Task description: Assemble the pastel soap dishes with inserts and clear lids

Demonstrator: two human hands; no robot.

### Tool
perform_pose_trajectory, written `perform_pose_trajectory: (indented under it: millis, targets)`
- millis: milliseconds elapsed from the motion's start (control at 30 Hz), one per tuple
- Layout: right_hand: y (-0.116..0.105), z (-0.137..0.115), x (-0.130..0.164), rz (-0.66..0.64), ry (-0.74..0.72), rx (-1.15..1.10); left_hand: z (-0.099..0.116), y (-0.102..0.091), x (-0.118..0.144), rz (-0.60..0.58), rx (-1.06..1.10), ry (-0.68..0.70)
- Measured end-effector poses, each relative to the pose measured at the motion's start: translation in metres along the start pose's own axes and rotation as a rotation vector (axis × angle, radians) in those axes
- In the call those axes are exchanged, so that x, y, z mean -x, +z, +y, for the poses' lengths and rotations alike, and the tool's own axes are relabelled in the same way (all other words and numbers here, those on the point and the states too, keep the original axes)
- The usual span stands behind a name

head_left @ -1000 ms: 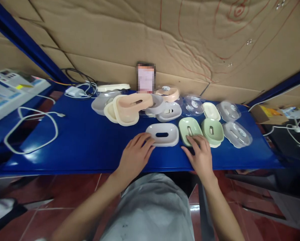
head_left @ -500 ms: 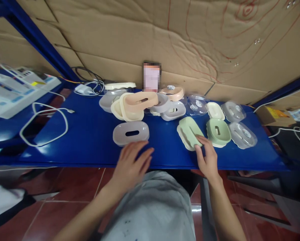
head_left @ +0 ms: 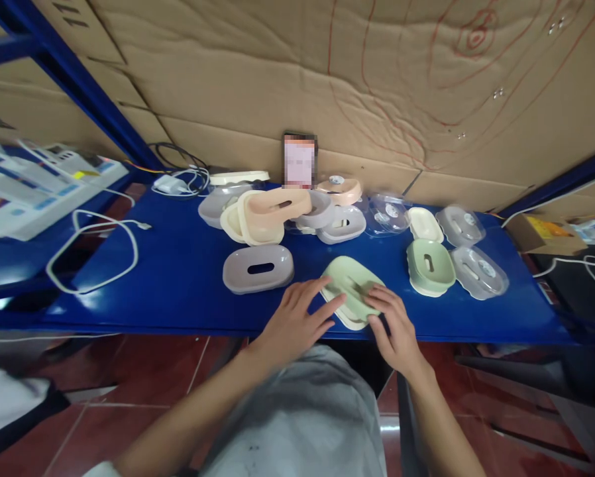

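A light green plastic soap dish (head_left: 353, 277) with a cream tray (head_left: 351, 319) under it lies near the table's front edge, turned at a slant. My right hand (head_left: 394, 329) grips its right end, thumb in front and fingers on top. At its left side is my left hand (head_left: 302, 317), fingers spread; its fingertips reach the dish's edge, and contact is hard to make out. A grey oval soap dish (head_left: 235, 270) with a long slot sits left of my left hand. Another green dish (head_left: 439, 266) rests on a cream tray to the right.
Peach, cream and grey dish parts (head_left: 262, 218) are heaped at the back. Clear lids (head_left: 387, 213) and grey dishes (head_left: 481, 275) stand at the right. A phone (head_left: 300, 161) leans on the cardboard wall (head_left: 218, 79). A white cable (head_left: 136, 248) and power strips (head_left: 29, 222) are at left.
My right hand has brought the green dish and its tray leftward and closer to the front edge. My left hand has moved right, from beside the grey dish to the green one.
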State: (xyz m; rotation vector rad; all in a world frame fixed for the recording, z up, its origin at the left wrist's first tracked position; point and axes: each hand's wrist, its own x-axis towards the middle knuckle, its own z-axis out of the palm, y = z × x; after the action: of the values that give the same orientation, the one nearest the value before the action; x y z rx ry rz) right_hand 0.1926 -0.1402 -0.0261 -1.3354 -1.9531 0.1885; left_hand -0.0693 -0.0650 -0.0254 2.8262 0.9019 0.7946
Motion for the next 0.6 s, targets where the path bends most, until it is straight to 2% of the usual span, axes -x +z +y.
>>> perform_pose_trajectory:
  millis: [100, 233, 400, 467, 500, 600]
  targets:
    - [0.01, -0.008, 0.0, -0.117, -0.08, 0.012, -0.011, -0.006, 0.004, -0.031, 0.022, -0.015]
    - [0.018, -0.013, -0.001, -0.198, -0.127, 0.026, -0.023, -0.011, 0.007, -0.108, 0.057, 0.047]
    - [-0.001, -0.009, -0.015, -0.35, -0.171, 0.104, -0.026, -0.016, 0.018, -0.065, 0.064, 0.011]
    - [-0.014, 0.005, -0.036, -0.311, -0.134, 0.173, -0.025, -0.017, 0.021, -0.039, 0.071, -0.009]
    - [-0.019, 0.015, -0.051, -0.245, -0.086, 0.219, -0.025, -0.017, 0.022, -0.031, 0.076, -0.018]
    - [-0.03, 0.057, -0.109, -0.038, 0.159, 0.407, -0.023, -0.016, 0.022, -0.03, 0.084, -0.039]
